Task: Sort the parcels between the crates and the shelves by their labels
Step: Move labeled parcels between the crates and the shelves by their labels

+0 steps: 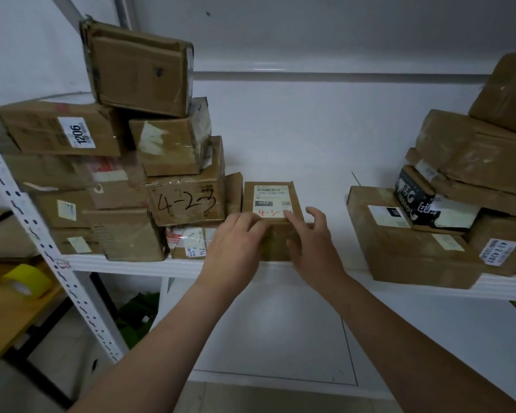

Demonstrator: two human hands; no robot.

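A small brown parcel (pixel 276 201) with a white label and red handwriting "4-3-" lies on the white shelf (pixel 319 180), just right of the left stack. My left hand (pixel 236 242) rests on its near left corner, fingers relaxed over the edge. My right hand (pixel 310 245) touches its near right side; one fingertip lies on the label and the other fingers spread free. Neither hand grips it. A box marked "4-23" (pixel 188 198) stands directly to its left.
The left stack (pixel 102 162) holds several cardboard boxes, one labelled "1206". Another pile of parcels (pixel 447 216) fills the shelf's right end. A perforated white upright (pixel 36 231) runs down the left. A yellow tape roll (pixel 27 280) lies on a lower yellow surface.
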